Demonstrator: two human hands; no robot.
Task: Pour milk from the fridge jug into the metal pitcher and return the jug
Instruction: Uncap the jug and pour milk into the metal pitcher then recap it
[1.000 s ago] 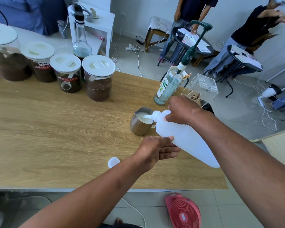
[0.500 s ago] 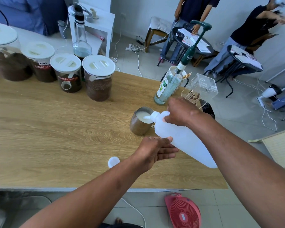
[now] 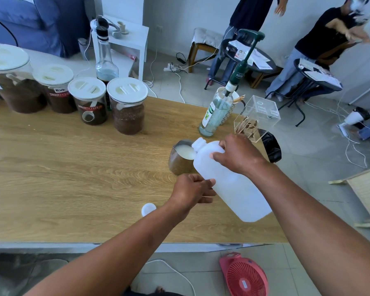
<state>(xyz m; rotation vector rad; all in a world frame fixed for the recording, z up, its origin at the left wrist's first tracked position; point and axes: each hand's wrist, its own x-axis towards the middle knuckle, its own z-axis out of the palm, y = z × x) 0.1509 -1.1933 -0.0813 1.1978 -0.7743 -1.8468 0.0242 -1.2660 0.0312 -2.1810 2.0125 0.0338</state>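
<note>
Head view: I watched both hands hold a white jug [image 3: 229,182] tilted over a wooden table [image 3: 73,178].
Right hand [image 3: 238,155]: fingers curled round the jug's shoulder, near its open neck.
Left hand [image 3: 191,190]: fingers wrapped against the jug's lower side.
Jug: neck just above the rim of the metal pitcher [image 3: 179,162], which held milk [image 3: 187,151].
Cap [image 3: 148,209]: lay on the table beside my left forearm.
</note>
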